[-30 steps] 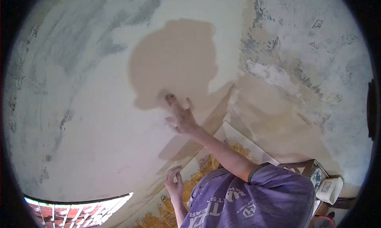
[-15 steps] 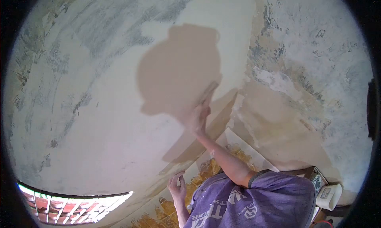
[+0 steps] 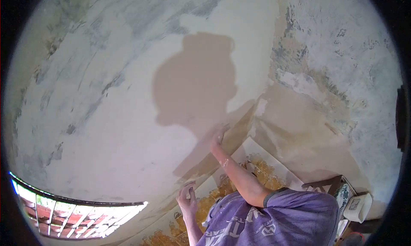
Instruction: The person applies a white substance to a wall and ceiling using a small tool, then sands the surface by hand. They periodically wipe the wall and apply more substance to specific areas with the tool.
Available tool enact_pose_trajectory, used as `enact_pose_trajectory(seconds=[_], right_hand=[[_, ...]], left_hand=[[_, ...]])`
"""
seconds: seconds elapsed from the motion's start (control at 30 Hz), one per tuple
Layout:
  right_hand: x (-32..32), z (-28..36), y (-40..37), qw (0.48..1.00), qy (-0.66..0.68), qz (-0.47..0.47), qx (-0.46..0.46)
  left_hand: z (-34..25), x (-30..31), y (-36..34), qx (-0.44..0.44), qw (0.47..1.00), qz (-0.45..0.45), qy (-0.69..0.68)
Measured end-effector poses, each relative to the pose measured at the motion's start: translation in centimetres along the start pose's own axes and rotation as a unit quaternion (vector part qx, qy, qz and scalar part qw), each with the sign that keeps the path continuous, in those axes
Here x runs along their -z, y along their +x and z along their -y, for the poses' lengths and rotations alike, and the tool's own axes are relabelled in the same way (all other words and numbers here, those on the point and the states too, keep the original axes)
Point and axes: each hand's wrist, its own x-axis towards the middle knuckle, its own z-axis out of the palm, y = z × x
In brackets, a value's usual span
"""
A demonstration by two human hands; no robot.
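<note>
My right hand (image 3: 217,137) reaches up to the pale plastered wall (image 3: 120,147), its fingers bent at the surface. Around the fingertips a thin, greyish edge shows, too blurred to name. Lower and to the left, my left hand (image 3: 187,199) is raised with curled fingers, and a thin dark-edged piece shows at their tips; I cannot tell what it is. White dust marks the right forearm (image 3: 233,169). A broad shadow of a head (image 3: 195,83) falls on the wall above the right hand.
A barred window opening (image 3: 72,218) lies at lower left. Yellow-brown patterned tiles (image 3: 218,188) run below the plaster, behind the purple shirt (image 3: 274,220). The adjoining patchy wall (image 3: 342,74) meets it at a corner. A white container (image 3: 358,207) stands at lower right.
My right hand has come down along the wall toward the body. My left hand has shifted slightly up and left. The head shadow has moved a little down in view.
</note>
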Motion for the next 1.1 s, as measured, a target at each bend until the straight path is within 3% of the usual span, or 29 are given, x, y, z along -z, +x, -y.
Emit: enact_pose_trajectory(seconds=[0.07,0.17,0.3,0.5,0.8,0.87,0.93,1.03,1.1], right_hand=[[-1.0,0.9,-0.5,0.998,0.009,0.019,0.057],[-0.9,6.2,-5.4,0.973,-0.032,0.080,0.213],[0.9,9.7,-9.6,0.862,-0.119,0.161,0.466],[1.4,4.6,-7.4,0.902,-0.122,0.138,0.391],[1.0,9.3,-4.1,0.871,-0.096,0.068,0.476],[2.7,8.8,-2.1,0.840,-0.229,0.027,0.491],[5.0,8.7,-0.8,0.839,-0.236,-0.004,0.489],[9.7,10.8,-2.1,0.863,-0.122,-0.047,0.487],[12.3,13.2,-2.9,0.843,-0.122,-0.089,0.516]], left_hand=[[1.4,1.4,-0.6,-0.006,1.000,-0.012,-0.004],[2.3,3.1,-1.4,-0.011,1.000,-0.020,0.016],[2.9,4.5,-2.4,-0.001,0.999,-0.016,0.032],[3.0,5.0,-3.8,-0.006,1.000,-0.018,0.019],[3.1,5.8,-5.5,0.025,1.000,-0.008,0.016],[3.0,5.9,-5.4,0.019,1.000,-0.006,0.013],[3.1,6.0,-5.3,0.023,1.000,0.001,0.014],[3.3,5.9,-5.2,0.021,1.000,0.012,0.015],[3.6,5.5,-4.9,0.023,0.999,0.023,0.015]])
